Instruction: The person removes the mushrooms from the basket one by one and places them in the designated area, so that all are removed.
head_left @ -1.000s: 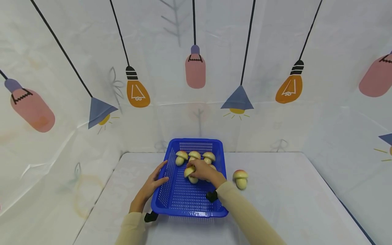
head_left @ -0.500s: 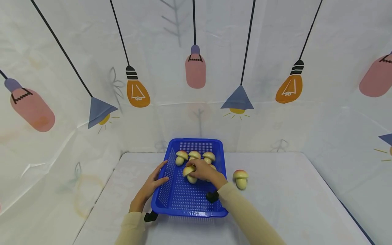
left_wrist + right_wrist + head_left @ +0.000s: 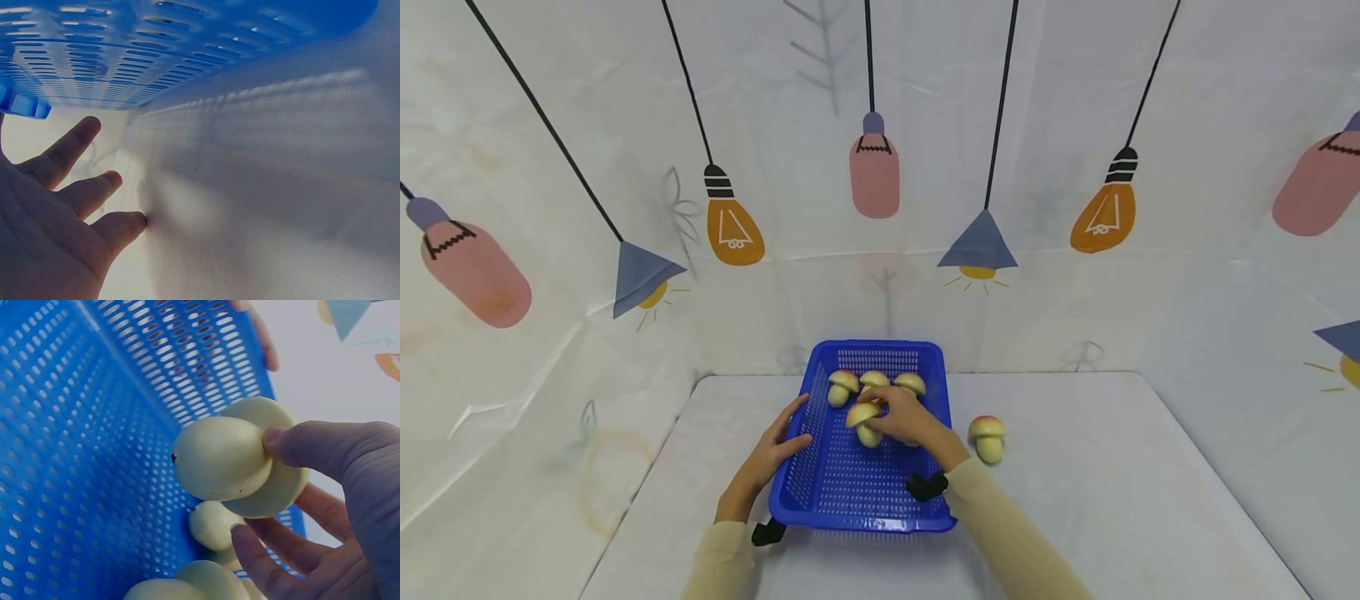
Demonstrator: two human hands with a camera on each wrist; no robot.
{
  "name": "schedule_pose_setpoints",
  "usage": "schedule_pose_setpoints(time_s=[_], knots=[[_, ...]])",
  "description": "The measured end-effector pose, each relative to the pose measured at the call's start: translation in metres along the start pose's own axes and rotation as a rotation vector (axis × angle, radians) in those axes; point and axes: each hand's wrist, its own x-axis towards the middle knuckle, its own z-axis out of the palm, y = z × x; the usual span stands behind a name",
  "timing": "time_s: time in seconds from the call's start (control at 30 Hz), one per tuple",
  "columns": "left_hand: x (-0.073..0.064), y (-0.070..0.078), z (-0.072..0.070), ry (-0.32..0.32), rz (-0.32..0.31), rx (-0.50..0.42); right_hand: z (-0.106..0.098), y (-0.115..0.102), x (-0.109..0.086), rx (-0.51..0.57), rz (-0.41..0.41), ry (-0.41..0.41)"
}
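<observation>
White worktop (image 3: 1090, 500) carries the blue basket (image 3: 850, 492), where the right hand (image 3: 912, 418) — now shifted slightly rightward, positioning seemingly nearly finished — pinches 1 mushroom (image 3: 862, 415), while the left hand (image 3: 767, 452) touches the rim (image 3: 865, 523), fingers (image 3: 70, 148) extended.

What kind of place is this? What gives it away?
Likely a makeshift indoor recording booth. White sheeting printed with lamps walls in the table at the back and both sides, and the basket holds glossy, fake-looking mushrooms.
</observation>
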Motion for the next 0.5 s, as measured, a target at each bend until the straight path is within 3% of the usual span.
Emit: schedule_pose_setpoints(time_s=[0.27, 0.5], knots=[[0.000, 0.001, 0.000, 0.010, -0.002, 0.019, -0.012, -0.001, -0.013, 0.060, -0.109, 0.084], [0.000, 0.000, 0.001, 0.014, -0.009, 0.019, -0.023, -0.003, -0.029, 0.168, -0.027, 0.140]])
